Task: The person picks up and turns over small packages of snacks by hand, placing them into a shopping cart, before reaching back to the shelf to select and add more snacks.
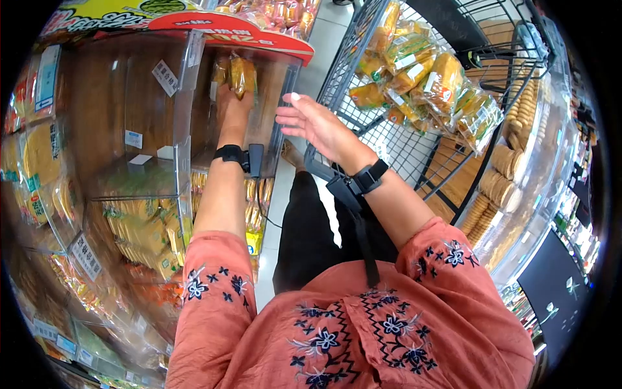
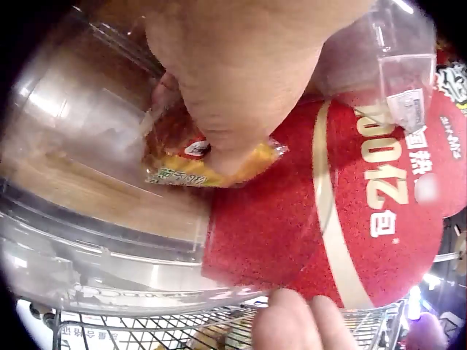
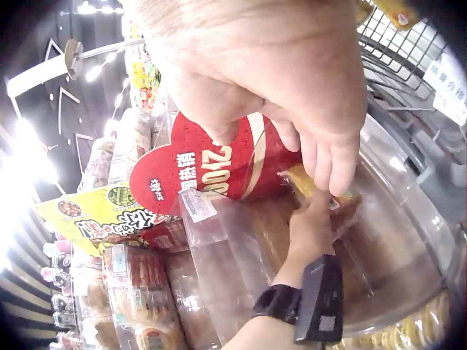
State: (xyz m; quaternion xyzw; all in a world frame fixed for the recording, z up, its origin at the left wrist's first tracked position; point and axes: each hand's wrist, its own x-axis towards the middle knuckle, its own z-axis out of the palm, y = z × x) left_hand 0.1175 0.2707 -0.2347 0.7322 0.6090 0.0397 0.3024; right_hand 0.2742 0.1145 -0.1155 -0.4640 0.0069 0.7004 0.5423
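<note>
My left hand [image 1: 234, 107] reaches into a clear plastic shelf bin [image 1: 285, 84] and grips a yellow plastic-wrapped snack pack [image 1: 243, 74]. A second wrapped pack stands just left of it in the head view. In the left wrist view the thumb presses on the yellow wrapper [image 2: 191, 166]; the other fingers are largely hidden behind it. My right hand [image 1: 321, 129] is held with fingers extended and nothing in it, between the bin and the shopping cart [image 1: 324, 97]. The right wrist view shows this right hand [image 3: 270, 87] above the left one.
Several yellow snack packs [image 1: 408, 71] lie piled in the cart. A red sign [image 1: 259, 39] stands along the bin's far edge. More bins with packaged snacks [image 1: 139, 227] are on the left, and stacked round biscuits [image 1: 502, 178] are on the right.
</note>
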